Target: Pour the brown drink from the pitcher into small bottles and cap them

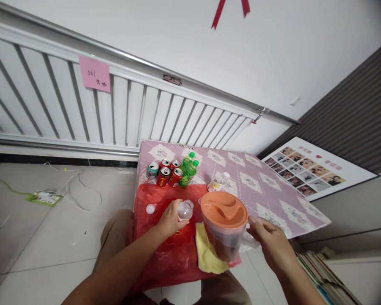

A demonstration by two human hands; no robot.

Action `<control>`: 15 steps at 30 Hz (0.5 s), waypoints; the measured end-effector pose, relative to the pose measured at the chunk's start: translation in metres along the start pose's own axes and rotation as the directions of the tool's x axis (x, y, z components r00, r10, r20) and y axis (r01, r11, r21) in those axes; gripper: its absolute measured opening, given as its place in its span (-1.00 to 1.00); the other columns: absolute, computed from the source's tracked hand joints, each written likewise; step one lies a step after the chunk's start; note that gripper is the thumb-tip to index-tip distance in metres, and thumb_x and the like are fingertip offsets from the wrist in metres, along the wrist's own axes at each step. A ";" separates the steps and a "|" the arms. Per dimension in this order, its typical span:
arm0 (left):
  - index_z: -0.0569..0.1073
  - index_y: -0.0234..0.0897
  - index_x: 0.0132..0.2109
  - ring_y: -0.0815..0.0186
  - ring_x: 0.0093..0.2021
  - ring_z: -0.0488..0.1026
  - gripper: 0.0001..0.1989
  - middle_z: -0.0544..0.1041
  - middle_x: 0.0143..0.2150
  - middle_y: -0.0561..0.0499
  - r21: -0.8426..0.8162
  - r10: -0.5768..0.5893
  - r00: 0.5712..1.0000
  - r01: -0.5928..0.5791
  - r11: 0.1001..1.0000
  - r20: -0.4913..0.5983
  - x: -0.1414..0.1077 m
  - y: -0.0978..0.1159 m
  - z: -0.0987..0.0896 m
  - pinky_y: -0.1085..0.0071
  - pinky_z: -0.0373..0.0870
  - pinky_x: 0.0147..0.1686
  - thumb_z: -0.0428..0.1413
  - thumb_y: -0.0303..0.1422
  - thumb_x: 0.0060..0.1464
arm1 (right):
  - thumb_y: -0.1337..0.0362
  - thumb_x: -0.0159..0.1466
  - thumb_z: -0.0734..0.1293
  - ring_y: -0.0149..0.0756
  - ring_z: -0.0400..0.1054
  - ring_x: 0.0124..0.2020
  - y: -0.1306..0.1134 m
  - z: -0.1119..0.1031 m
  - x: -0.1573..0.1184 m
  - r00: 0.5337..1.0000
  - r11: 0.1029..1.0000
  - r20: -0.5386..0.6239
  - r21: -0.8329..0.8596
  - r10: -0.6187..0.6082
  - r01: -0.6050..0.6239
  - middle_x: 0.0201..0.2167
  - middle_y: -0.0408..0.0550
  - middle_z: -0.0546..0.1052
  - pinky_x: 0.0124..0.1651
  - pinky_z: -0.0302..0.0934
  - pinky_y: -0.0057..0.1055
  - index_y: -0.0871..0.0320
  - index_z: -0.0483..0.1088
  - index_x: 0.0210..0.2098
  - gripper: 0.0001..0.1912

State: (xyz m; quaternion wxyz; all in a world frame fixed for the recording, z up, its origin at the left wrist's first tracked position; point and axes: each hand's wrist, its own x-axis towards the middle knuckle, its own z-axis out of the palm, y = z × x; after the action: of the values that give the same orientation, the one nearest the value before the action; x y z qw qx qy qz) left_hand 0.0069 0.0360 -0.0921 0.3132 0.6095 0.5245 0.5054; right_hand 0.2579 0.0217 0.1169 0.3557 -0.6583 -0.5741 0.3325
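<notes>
My left hand (pixel 172 219) is wrapped round a clear plastic bottle (pixel 186 208) whose mouth is uncapped. The bottle stands over a red scalloped mat (pixel 174 243) on red plastic sheeting (pixel 158 267). By its handle, my right hand (pixel 268 233) grips a clear pitcher (pixel 225 241) with an orange lid (pixel 224 209). Dark liquid fills part of the pitcher. A white bottle cap (pixel 150 209) lies on the sheeting left of my left hand. Under and beside the pitcher is a yellow cloth (pixel 206 254).
Several drink cans (pixel 164 176) and two green bottles (pixel 188 173) stand behind the sheeting on the patterned tabletop (pixel 260 182). A capped clear bottle (pixel 220 181) is farther right. The radiator (pixel 136 106) runs along the wall; a power strip (pixel 44 198) lies on the floor.
</notes>
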 end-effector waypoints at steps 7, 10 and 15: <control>0.22 -0.23 0.20 -0.01 0.20 0.37 -0.23 0.41 0.17 -0.19 -0.006 -0.005 1.000 0.005 1.000 0.001 0.001 0.004 -0.001 0.03 0.30 0.20 0.34 -0.44 -0.16 | -0.21 -0.04 0.41 -0.27 0.25 -0.56 -0.017 0.005 0.002 0.996 0.986 -0.053 -0.154 -0.078 0.069 -0.68 -0.13 0.39 -0.49 0.13 -0.38 0.11 0.38 -0.67 -0.50; 0.22 -0.22 0.20 -0.01 0.20 0.37 -0.24 0.42 0.16 -0.18 0.009 0.016 1.000 -0.016 1.000 0.001 0.001 0.002 -0.001 0.04 0.31 0.20 0.34 -0.42 -0.15 | -0.21 -0.04 0.41 -0.30 0.22 -0.58 -0.019 0.007 0.005 0.994 0.978 -0.049 -0.190 -0.100 0.089 -0.71 -0.15 0.36 -0.51 0.11 -0.40 0.11 0.36 -0.69 -0.49; 0.21 -0.24 0.21 -0.02 0.17 0.39 -0.22 0.42 0.14 -0.19 0.027 0.006 1.000 -0.006 1.000 0.000 0.001 0.000 0.001 0.03 0.33 0.18 0.35 -0.40 -0.15 | -0.19 0.00 0.41 -0.34 0.17 -0.59 -0.015 0.007 0.011 0.991 0.970 0.001 -0.201 -0.137 0.134 -0.71 -0.18 0.30 -0.52 0.09 -0.41 0.11 0.34 -0.69 -0.50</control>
State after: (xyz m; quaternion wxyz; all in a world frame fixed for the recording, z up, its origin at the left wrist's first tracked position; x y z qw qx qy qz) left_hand 0.0075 0.0372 -0.0924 0.3033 0.6151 0.5296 0.4992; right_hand 0.2452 0.0348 0.1256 0.3131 -0.6520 -0.6460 0.2438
